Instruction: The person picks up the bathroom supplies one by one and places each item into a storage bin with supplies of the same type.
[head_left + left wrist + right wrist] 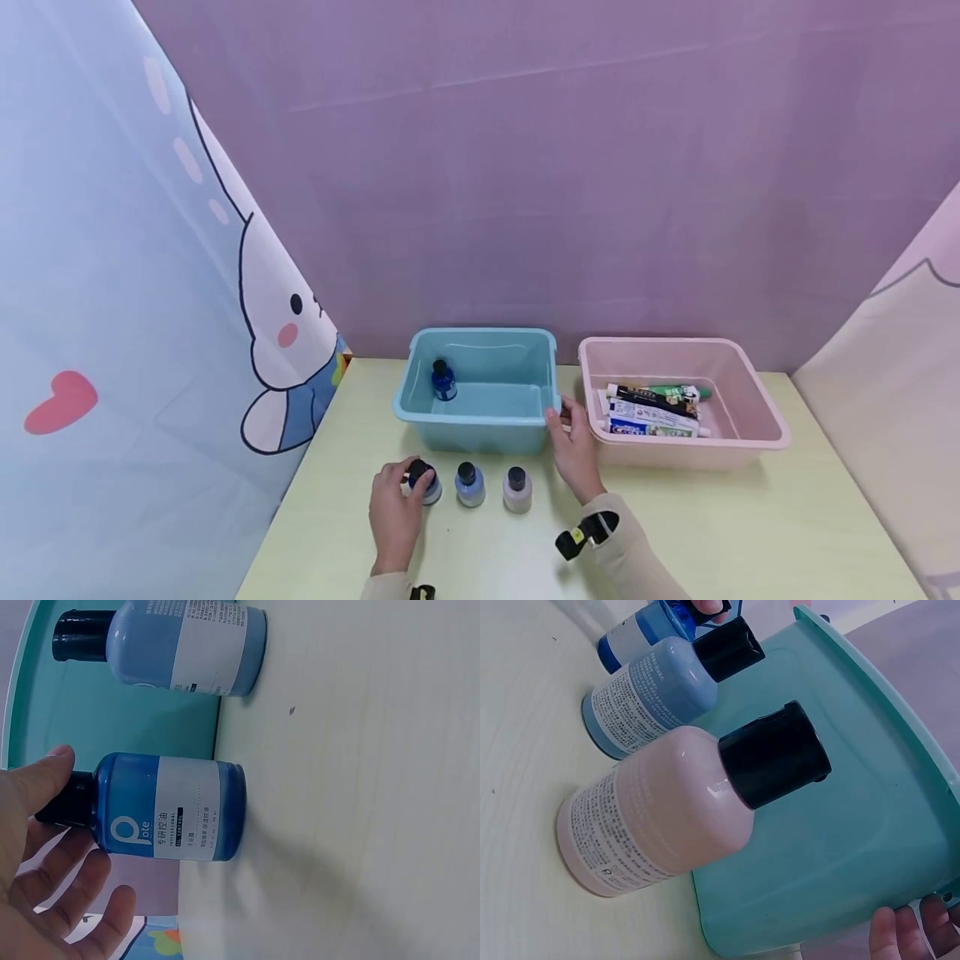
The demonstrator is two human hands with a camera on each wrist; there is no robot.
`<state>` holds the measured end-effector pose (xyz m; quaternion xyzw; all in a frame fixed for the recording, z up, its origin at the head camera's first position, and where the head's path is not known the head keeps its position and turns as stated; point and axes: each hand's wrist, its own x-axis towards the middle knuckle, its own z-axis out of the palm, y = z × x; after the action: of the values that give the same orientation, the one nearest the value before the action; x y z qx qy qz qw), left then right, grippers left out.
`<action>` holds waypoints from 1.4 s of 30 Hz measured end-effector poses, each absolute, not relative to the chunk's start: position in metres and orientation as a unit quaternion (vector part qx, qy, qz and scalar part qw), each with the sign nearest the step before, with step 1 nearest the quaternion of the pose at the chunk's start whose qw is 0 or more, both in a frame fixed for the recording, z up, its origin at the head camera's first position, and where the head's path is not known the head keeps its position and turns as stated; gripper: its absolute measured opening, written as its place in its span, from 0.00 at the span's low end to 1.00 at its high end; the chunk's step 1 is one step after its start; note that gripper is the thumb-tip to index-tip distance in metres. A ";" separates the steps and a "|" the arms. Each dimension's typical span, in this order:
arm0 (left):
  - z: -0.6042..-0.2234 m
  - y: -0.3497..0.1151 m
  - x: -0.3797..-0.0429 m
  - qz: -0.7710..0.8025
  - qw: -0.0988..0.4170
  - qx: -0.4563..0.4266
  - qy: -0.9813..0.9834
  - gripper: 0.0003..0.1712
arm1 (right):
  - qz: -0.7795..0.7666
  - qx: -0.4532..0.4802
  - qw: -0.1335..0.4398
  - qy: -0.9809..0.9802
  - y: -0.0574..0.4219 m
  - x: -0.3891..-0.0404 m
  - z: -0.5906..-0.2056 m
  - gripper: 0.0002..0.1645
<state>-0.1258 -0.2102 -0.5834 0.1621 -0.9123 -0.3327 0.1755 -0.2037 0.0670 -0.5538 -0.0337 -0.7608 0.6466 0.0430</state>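
Grasping step, seemingly: left grip (395, 512) pinches cap (75, 802) of dark blue bottle (172, 806), upright on counter (480, 567) before teal bin (465, 419). Right grip (576, 454) holds bin's near corner. Next move likely calls for lift.

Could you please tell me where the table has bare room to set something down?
Bare table shows left of the left hand, and right of the right sleeve, in front of the pink bin. It is crowded before the teal bin, where three bottles stand, and between the bins, where the right hand is.
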 end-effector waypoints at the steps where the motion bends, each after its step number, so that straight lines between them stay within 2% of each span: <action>1: -0.583 -0.211 -0.126 -0.331 0.177 0.160 -0.913 0.22 | 0.645 -0.035 0.043 -0.762 0.067 -0.204 -0.554 0.35; 9: -0.579 -0.215 -0.130 -0.317 0.213 0.134 -0.914 0.22 | 0.646 -0.027 0.048 -0.762 0.066 -0.206 -0.554 0.36; 23: -0.563 -0.221 -0.137 -0.320 0.243 0.094 -0.911 0.21 | 0.643 -0.032 0.046 -0.764 0.068 -0.206 -0.554 0.37; 36: -0.539 -0.219 -0.136 -0.316 0.235 0.078 -0.916 0.22 | 0.652 -0.032 0.047 -0.756 0.066 -0.204 -0.558 0.35; 42: -0.527 -0.218 -0.135 -0.320 0.209 0.080 -0.921 0.22 | 0.652 -0.028 0.053 -0.756 0.067 -0.204 -0.557 0.34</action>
<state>-0.1355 -0.2176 -0.5270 0.0800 -0.9207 -0.3198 0.2090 -0.2039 0.0666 -0.5572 -0.0282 -0.7560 0.6518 0.0532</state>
